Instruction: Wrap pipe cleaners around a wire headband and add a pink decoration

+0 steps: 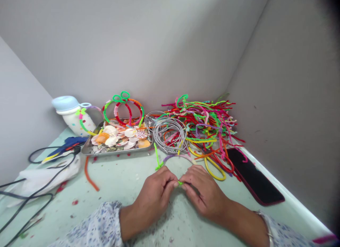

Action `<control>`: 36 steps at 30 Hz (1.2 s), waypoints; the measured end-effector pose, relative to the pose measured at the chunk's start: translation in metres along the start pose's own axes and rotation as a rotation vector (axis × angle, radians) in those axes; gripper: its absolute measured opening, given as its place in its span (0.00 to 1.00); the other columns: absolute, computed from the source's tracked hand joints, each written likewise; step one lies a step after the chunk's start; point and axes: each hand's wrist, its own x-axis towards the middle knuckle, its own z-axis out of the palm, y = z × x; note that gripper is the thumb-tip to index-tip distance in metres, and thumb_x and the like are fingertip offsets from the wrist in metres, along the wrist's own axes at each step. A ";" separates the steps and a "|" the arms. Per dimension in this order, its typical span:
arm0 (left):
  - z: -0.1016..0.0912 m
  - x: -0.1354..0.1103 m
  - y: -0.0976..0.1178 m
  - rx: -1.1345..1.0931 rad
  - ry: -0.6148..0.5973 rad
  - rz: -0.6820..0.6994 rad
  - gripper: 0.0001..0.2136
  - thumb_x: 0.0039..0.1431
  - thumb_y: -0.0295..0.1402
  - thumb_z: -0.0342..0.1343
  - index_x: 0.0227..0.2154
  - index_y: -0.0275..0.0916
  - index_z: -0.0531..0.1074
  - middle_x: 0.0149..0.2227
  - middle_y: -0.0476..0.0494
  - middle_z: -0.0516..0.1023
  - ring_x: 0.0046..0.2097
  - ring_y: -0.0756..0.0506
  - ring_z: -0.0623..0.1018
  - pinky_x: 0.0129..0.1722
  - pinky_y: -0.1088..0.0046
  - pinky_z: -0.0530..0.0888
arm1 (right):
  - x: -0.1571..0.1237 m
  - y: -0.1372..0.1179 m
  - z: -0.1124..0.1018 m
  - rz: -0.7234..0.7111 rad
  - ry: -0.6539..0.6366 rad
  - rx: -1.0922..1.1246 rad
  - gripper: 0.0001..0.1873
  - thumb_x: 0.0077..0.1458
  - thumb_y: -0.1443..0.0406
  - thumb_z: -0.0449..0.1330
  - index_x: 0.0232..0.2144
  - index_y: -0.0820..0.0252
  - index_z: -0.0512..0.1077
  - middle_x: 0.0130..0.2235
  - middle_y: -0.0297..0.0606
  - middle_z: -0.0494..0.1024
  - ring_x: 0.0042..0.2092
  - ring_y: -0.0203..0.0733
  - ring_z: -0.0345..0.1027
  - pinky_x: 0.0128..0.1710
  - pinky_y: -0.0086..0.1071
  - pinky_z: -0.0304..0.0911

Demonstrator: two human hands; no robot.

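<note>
Green pipe cleaner is pinched between both hands at the near middle of the worktop. The left hand and the right hand are both closed on it, with fingertips almost touching. Just behind them arches a headband, lilac-wrapped at its top. I judge the wrapping only partly done. Far left, wrapped bands stand finished behind a tray. Bare bands and a pile of pipe cleaners lie further right.
</note>
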 end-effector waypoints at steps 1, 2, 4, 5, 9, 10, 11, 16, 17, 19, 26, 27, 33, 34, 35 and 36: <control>0.000 0.000 0.000 -0.003 0.004 -0.003 0.09 0.63 0.28 0.48 0.30 0.37 0.72 0.31 0.46 0.71 0.34 0.47 0.71 0.35 0.72 0.68 | 0.000 0.000 0.000 -0.001 0.001 -0.007 0.07 0.60 0.70 0.50 0.39 0.59 0.67 0.31 0.38 0.70 0.34 0.43 0.61 0.38 0.39 0.57; 0.000 0.000 0.001 -0.009 0.008 -0.008 0.09 0.63 0.29 0.49 0.31 0.37 0.73 0.31 0.46 0.71 0.34 0.47 0.72 0.35 0.72 0.68 | 0.001 0.000 0.000 -0.002 0.000 -0.015 0.07 0.60 0.69 0.50 0.39 0.60 0.67 0.31 0.38 0.70 0.35 0.43 0.61 0.38 0.39 0.57; 0.001 0.001 0.001 -0.023 0.021 -0.015 0.09 0.63 0.29 0.49 0.30 0.38 0.73 0.30 0.46 0.71 0.34 0.47 0.72 0.35 0.72 0.68 | 0.001 0.000 0.000 -0.001 -0.009 -0.028 0.07 0.60 0.69 0.50 0.38 0.60 0.68 0.31 0.38 0.70 0.34 0.43 0.61 0.37 0.39 0.57; 0.001 0.001 0.001 -0.031 0.032 -0.013 0.09 0.63 0.29 0.49 0.31 0.38 0.73 0.30 0.46 0.72 0.34 0.47 0.72 0.35 0.72 0.68 | 0.002 0.001 -0.001 -0.002 -0.012 -0.030 0.08 0.61 0.69 0.49 0.38 0.60 0.68 0.30 0.38 0.70 0.34 0.43 0.61 0.37 0.38 0.57; -0.002 0.000 0.000 -0.057 0.154 0.037 0.06 0.62 0.30 0.51 0.38 0.39 0.72 0.36 0.44 0.72 0.35 0.47 0.71 0.35 0.72 0.69 | 0.001 0.002 -0.001 0.036 0.052 -0.017 0.08 0.61 0.69 0.49 0.37 0.59 0.67 0.31 0.38 0.70 0.34 0.42 0.62 0.37 0.38 0.58; -0.004 0.000 0.000 -0.063 0.204 0.050 0.06 0.62 0.31 0.52 0.40 0.39 0.71 0.36 0.44 0.72 0.35 0.47 0.71 0.34 0.72 0.68 | 0.000 0.002 -0.001 0.052 0.091 -0.012 0.07 0.61 0.69 0.49 0.37 0.59 0.67 0.31 0.38 0.70 0.34 0.42 0.62 0.37 0.38 0.58; -0.006 -0.001 0.000 -0.071 0.256 0.056 0.06 0.62 0.31 0.52 0.40 0.39 0.70 0.36 0.45 0.71 0.34 0.48 0.70 0.34 0.73 0.68 | -0.001 0.003 -0.001 0.070 0.131 -0.007 0.07 0.61 0.70 0.49 0.38 0.59 0.66 0.31 0.38 0.70 0.34 0.42 0.63 0.38 0.38 0.59; -0.008 -0.001 0.000 -0.119 0.312 -0.009 0.07 0.63 0.33 0.50 0.31 0.38 0.68 0.29 0.49 0.68 0.31 0.49 0.68 0.32 0.74 0.66 | -0.004 0.003 -0.003 0.188 0.253 0.030 0.06 0.62 0.69 0.49 0.37 0.59 0.66 0.32 0.38 0.69 0.35 0.41 0.64 0.37 0.35 0.60; -0.007 -0.001 0.000 -0.133 0.261 -0.033 0.08 0.64 0.34 0.50 0.29 0.38 0.68 0.28 0.49 0.68 0.31 0.49 0.68 0.31 0.75 0.65 | -0.005 0.003 -0.003 0.204 0.264 0.040 0.06 0.62 0.69 0.49 0.37 0.58 0.66 0.33 0.38 0.69 0.35 0.41 0.64 0.37 0.35 0.61; -0.004 0.000 -0.001 -0.185 0.129 -0.089 0.11 0.63 0.36 0.50 0.27 0.37 0.69 0.26 0.49 0.68 0.29 0.50 0.67 0.29 0.75 0.64 | -0.005 0.003 -0.003 0.217 0.282 0.060 0.06 0.63 0.68 0.49 0.37 0.58 0.66 0.33 0.38 0.69 0.36 0.41 0.64 0.37 0.35 0.61; -0.001 0.004 -0.004 -0.697 -0.071 -0.250 0.16 0.57 0.42 0.57 0.43 0.38 0.72 0.31 0.46 0.73 0.28 0.50 0.68 0.27 0.76 0.67 | -0.008 0.003 -0.002 0.196 0.242 0.062 0.07 0.63 0.67 0.48 0.37 0.58 0.66 0.33 0.38 0.70 0.36 0.42 0.64 0.37 0.35 0.61; -0.001 0.004 -0.005 -0.735 -0.051 -0.261 0.15 0.56 0.41 0.58 0.44 0.39 0.73 0.31 0.46 0.74 0.27 0.51 0.68 0.27 0.76 0.67 | -0.008 0.004 -0.001 0.202 0.244 0.063 0.07 0.63 0.67 0.48 0.37 0.58 0.66 0.33 0.38 0.70 0.36 0.42 0.64 0.37 0.35 0.61; 0.000 -0.002 -0.010 -0.520 0.005 -0.076 0.10 0.62 0.30 0.51 0.41 0.42 0.76 0.29 0.48 0.71 0.27 0.51 0.68 0.29 0.74 0.66 | -0.006 0.005 -0.001 0.240 0.254 0.068 0.07 0.63 0.68 0.48 0.38 0.58 0.66 0.33 0.37 0.69 0.35 0.41 0.64 0.36 0.34 0.60; 0.000 -0.004 -0.010 -0.412 0.026 -0.005 0.11 0.63 0.28 0.50 0.42 0.43 0.76 0.29 0.48 0.71 0.29 0.50 0.69 0.31 0.73 0.67 | -0.005 0.005 -0.001 0.230 0.244 0.068 0.07 0.63 0.68 0.48 0.37 0.58 0.66 0.33 0.37 0.69 0.35 0.41 0.64 0.36 0.34 0.60; 0.000 -0.005 -0.009 -0.311 0.050 0.071 0.12 0.63 0.26 0.49 0.43 0.43 0.75 0.30 0.48 0.71 0.31 0.49 0.71 0.33 0.73 0.68 | -0.004 0.005 -0.001 0.213 0.231 0.066 0.06 0.63 0.68 0.48 0.37 0.58 0.66 0.33 0.37 0.69 0.35 0.41 0.64 0.36 0.35 0.60; -0.001 -0.005 -0.008 -0.225 0.082 0.142 0.13 0.62 0.24 0.49 0.44 0.44 0.74 0.31 0.47 0.72 0.34 0.48 0.72 0.35 0.72 0.69 | -0.004 0.005 0.000 0.193 0.219 0.063 0.06 0.63 0.68 0.48 0.37 0.58 0.66 0.32 0.37 0.69 0.35 0.41 0.64 0.36 0.35 0.60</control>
